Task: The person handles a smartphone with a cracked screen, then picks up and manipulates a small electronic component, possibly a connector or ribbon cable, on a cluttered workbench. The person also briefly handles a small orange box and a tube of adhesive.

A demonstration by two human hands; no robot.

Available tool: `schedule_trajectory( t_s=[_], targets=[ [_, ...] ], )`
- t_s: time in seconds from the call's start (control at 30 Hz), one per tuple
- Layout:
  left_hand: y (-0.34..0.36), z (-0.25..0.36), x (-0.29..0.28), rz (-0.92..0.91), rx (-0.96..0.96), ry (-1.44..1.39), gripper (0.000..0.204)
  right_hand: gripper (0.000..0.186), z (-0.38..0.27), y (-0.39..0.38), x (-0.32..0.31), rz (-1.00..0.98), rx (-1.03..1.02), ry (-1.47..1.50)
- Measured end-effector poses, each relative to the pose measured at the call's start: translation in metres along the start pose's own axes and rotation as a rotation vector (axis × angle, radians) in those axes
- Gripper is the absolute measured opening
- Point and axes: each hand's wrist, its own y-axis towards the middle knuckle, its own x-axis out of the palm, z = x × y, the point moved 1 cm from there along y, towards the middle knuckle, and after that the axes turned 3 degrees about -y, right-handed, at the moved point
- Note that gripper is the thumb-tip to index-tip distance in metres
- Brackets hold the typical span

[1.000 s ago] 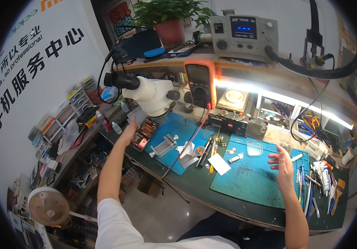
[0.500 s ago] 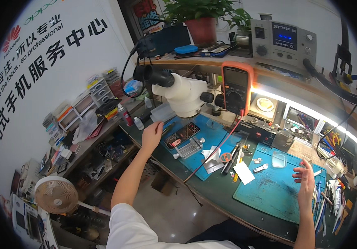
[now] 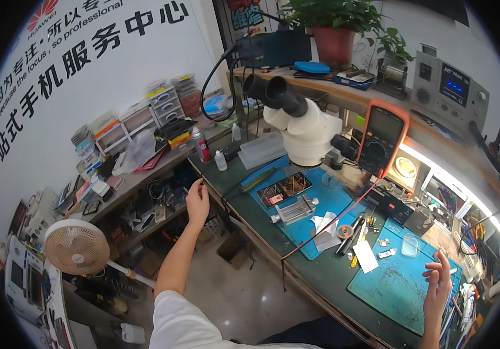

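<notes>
Just beside the left corner of the dark green counter [image 3: 326, 272], the left hand [image 3: 198, 202], with fingers partly bent; cannot tell whether together or apart at the tips, nor whether in contact with the counter edge. Near these left fingers, above them in the view and standing on the counter, a small white bottle [image 3: 221, 161]; slightly farther, a red and silver spray can [image 3: 200, 145]. To the upper right of the same fingers, a flat translucent box [image 3: 261, 150] and, lower, a slim dark tool [image 3: 260, 179] at the edge of a blue mat [image 3: 296, 232]. Farther to the right of the left fingers, lying on this mat, a dark phone-like device [image 3: 285, 189], with a silver metal clamp [image 3: 295, 209] just beside it. Above the device, a white microscope [image 3: 311, 136] with black eyepieces.

Over the second mat [image 3: 389, 296], also blue, the right hand [image 3: 438, 285], with fingers apart and lightly curved. Near the right fingers, to their upper left, a small clear box [image 3: 411, 245]; farther left of them, a small white piece [image 3: 387, 253] and a white card [image 3: 366, 257]. Between left and right fingers, well apart from both, a round orange spool [image 3: 344, 231].
</notes>
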Motion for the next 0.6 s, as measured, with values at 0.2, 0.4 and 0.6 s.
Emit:
schedule_trajectory(
  t_s=[0.2,0.4,0.6],
  targets=[
    [-0.027,0.003,-0.001,0.008,-0.019,-0.096,0.036,0.045,-0.047,-0.048,-0.018,-0.163,-0.003,-0.134],
    [-0.054,0.003,-0.03,-0.01,-0.045,-0.126,0.046,0.041,-0.069,-0.101,0.008,-0.172,-0.266,-0.358],
    [-0.151,-0.059,-0.111,-0.187,-0.041,0.175,0.059,0.045,-0.06,-0.115,0.032,-0.024,-0.317,-0.566]
  ],
)
